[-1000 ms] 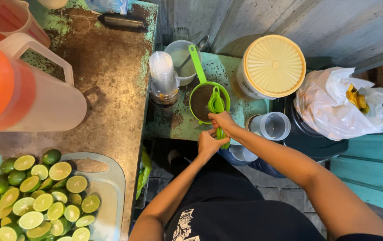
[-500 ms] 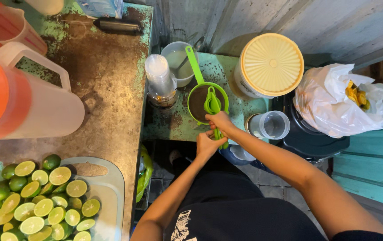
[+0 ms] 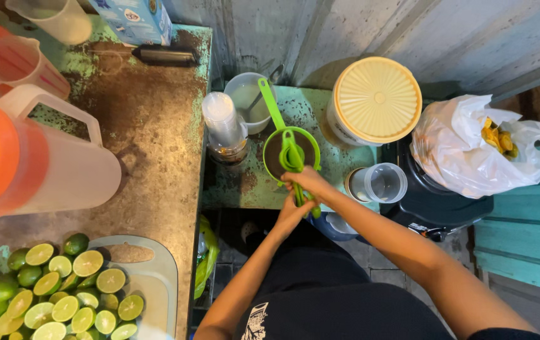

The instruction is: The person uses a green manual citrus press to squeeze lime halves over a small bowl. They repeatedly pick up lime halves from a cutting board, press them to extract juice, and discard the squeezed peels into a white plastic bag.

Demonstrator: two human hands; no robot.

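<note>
Squeezer, green, hinged type: handles run toward the person, head away, long axis roughly in line with the body. Head sits over a green strainer whose own handle points up and left, set on a dark vessel; contents under it not visible. Right hand wraps the squeezer handles from above, fingers curled tight. Left hand comes in from below, closed round the handle ends, touching the right hand. Both hands equally near; grip is shared.

Containers on the lower green bench: white bowl with pale liquid and a utensil in it; clear cup, appears empty; tub with a cream lid, shut; stack of clear cups. White bag holds yellow pieces. Upper bench: tray of halved limes; orange-lidded jug.
</note>
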